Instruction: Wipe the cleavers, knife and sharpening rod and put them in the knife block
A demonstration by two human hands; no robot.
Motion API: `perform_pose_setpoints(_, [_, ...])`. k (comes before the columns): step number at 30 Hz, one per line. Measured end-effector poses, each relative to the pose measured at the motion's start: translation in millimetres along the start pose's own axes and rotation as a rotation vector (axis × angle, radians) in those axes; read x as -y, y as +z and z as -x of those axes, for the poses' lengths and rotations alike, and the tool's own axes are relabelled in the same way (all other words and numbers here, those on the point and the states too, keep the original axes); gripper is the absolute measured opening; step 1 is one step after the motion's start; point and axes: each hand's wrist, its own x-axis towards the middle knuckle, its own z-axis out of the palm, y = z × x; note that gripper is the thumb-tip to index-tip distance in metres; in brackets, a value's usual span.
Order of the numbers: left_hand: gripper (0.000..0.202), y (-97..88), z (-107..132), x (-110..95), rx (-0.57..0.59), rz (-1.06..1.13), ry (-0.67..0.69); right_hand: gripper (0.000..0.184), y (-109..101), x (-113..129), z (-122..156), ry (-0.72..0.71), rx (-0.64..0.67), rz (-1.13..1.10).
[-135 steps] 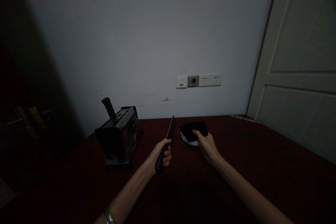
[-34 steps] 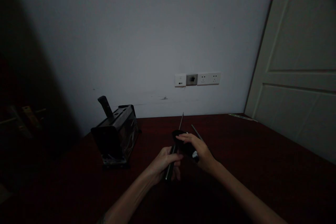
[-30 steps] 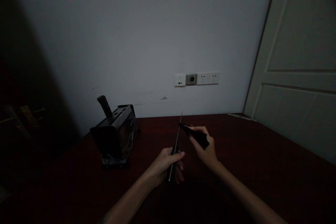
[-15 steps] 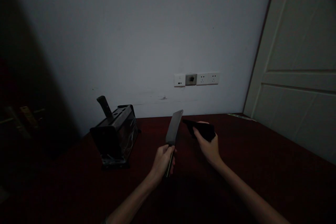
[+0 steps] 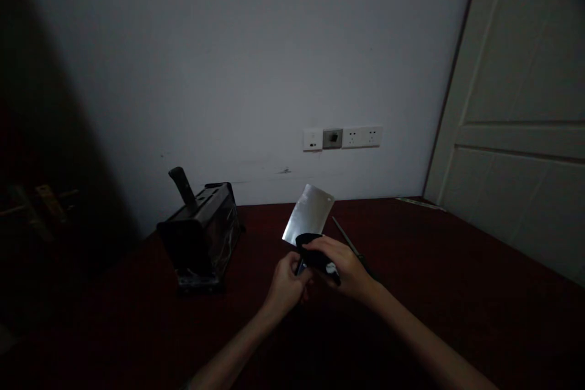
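- Dim light leaves me a pale wall (image 5: 237, 73) with a row of sockets and switches (image 5: 342, 138), a panelled door (image 5: 516, 103) on the right, and a dark red tabletop (image 5: 434, 256) below.
- On the table to the left I see a dark knife block (image 5: 222, 237) with one black handle (image 5: 181, 186) standing out of its top.
- Between the hands and the wall, the cleaver (image 5: 309, 213) points away from my view, its broad blade face catching the light; I cannot tell whether it touches the table.
- I read the left hand (image 5: 286, 289) as closed around the cleaver's handle, though most of that grip is hidden.
- The right hand (image 5: 345, 262) pinches a dark cloth (image 5: 321, 262) with a white patch, its fingers bent over the top; the cloth covers the blade's near corner by the handle.
- Just beyond the right hand, a thin rod-like tool (image 5: 346, 234) lies on the table, its near end partly hidden.
- My judgement is that the step in hand is wiping the blade, with the cloth at the handle end.
- To me, the next move calls for a firm left grip, a flat pass outward, and fingertips clear of the edge.
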Motion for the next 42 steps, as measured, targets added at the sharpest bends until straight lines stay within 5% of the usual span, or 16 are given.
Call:
perform_pose_setpoints(13, [0.017,-1.3,3,-3,-0.057,-0.077,0.112,0.041,0,4,-1,0.069,-0.003,-0.055])
perform_pose_setpoints(24, [0.02,-0.3,4,-6,-0.072,-0.029,0.073,0.024,-3,4,-1,0.1,-0.07,-0.055])
perform_pose_setpoints(32, [0.022,-3.3,3,-2,-0.075,-0.048,0.09,0.036,4,7,-1,0.116,-0.03,-0.063])
perform_pose_setpoints(38, [0.024,-0.1,3,-1,-0.047,-0.046,0.086,0.022,0,-2,3,0.112,-0.065,-0.069])
perform_pose_setpoints(40, [0.025,0.1,4,-3,-0.034,-0.026,0.069,0.015,0,-9,5,0.208,-0.146,-0.135])
perform_pose_setpoints(42, [0.026,-0.3,5,-7,-0.025,0.003,0.051,0.01,1,-19,7,0.463,-0.412,-0.238])
